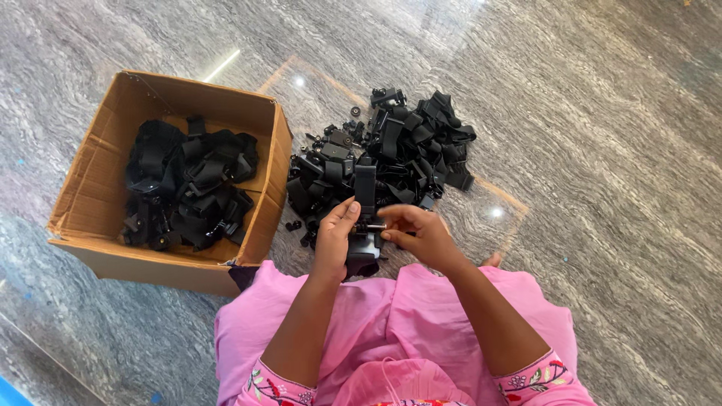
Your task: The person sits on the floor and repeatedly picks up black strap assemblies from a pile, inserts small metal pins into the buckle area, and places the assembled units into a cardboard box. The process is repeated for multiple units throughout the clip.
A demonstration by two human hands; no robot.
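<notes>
My left hand [335, 239] and my right hand [418, 233] together hold one black strap assembly with a plastic mount [365, 197], raised over my lap. The left hand grips its lower body. My right hand's fingers pinch a small screw or knob at its middle. Just beyond the hands, a heap of similar black straps and plastic parts [391, 154] lies on the floor.
An open cardboard box [90, 180] stands on the left, holding several more black strap pieces [188, 188]. Small loose black parts [295, 224] lie between box and heap. The floor is grey marble [602, 150]. My pink clothing [391, 308] fills the lower middle.
</notes>
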